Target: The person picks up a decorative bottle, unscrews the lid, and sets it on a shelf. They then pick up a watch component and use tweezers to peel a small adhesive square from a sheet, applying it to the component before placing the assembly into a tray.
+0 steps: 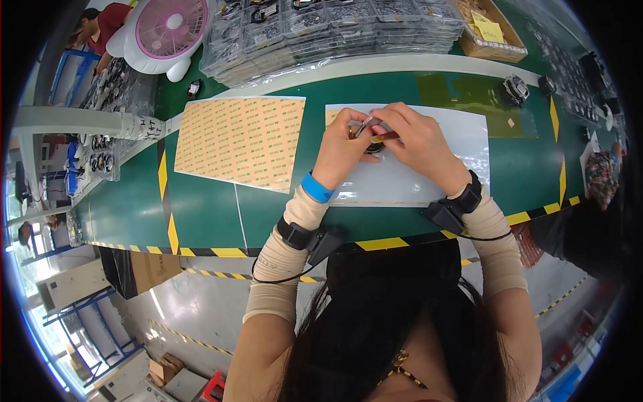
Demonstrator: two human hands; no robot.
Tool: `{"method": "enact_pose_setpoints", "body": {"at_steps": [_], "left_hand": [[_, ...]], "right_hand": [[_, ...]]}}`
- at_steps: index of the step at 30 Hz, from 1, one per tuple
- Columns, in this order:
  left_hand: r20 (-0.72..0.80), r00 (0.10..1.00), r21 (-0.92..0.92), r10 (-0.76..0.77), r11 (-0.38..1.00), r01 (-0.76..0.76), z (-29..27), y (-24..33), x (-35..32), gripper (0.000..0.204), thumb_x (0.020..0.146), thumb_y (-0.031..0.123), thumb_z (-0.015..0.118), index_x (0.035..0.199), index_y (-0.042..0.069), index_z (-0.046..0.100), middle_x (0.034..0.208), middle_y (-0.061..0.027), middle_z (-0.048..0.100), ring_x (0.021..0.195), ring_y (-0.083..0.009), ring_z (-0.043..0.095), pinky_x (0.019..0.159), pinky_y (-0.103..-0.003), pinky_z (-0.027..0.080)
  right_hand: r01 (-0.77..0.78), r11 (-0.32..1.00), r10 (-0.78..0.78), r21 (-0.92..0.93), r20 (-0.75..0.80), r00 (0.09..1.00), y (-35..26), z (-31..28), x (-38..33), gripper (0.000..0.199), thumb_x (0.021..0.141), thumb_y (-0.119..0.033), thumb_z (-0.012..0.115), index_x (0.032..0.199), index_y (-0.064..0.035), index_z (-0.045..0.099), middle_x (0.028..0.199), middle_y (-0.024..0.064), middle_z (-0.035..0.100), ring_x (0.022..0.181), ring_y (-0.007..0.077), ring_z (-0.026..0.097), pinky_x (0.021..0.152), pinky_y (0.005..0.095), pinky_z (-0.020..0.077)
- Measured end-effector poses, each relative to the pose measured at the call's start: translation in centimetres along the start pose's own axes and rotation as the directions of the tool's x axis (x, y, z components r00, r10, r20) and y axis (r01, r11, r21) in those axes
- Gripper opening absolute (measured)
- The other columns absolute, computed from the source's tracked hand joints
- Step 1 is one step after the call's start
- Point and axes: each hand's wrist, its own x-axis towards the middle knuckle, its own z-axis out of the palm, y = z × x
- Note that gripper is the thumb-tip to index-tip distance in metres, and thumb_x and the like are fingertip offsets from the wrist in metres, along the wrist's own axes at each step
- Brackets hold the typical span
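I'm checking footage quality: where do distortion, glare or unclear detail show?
Head view: the green table bows toward the rim; the windows at far left look washed out; the small dark part between the left hand and right hand lacks clear detail.

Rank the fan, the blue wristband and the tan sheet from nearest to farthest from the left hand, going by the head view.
1. Blue wristband: on the wrist of the left hand.
2. Tan sheet: flat on the table, to that hand's left.
3. Fan: beyond the sheet, toward the upper left.
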Motion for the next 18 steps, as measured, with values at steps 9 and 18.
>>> {"method": "enact_pose_setpoints", "body": {"at_steps": [9, 18], "left_hand": [[0.012, 0.999, 0.209, 0.049, 0.977, -0.050, -0.3, -0.4, 0.1, 0.022, 0.089, 0.004, 0.046, 0.108, -0.003, 0.051, 0.093, -0.0090, 0.059, 0.081, -0.0158, 0.062, 0.061, -0.025, 0.057], [-0.067, 0.994, -0.361, -0.089, 0.931, 0.059, -0.3, 0.4, 0.0, 0.019, 0.088, 0.003, 0.043, 0.106, -0.004, 0.046, 0.091, -0.0118, 0.059, 0.078, -0.0189, 0.062, 0.065, -0.031, 0.057]], "right_hand": [[0.000, 0.996, -0.006, 0.095, 0.057, 0.998, 0.4, 0.1, -0.2, 0.030, 0.067, 0.005, 0.064, 0.095, -0.0022, 0.056, 0.090, 0.0096, 0.058, 0.070, 0.0242, 0.059, 0.057, 0.0296, 0.0504], [0.125, 0.989, -0.135, -0.081, -0.138, 0.981, -0.6, 0.3, -0.4, 0.021, 0.067, 0.000, 0.068, 0.087, -0.0017, 0.061, 0.082, 0.0081, 0.060, 0.065, 0.0217, 0.060, 0.053, 0.0280, 0.0488]]}}
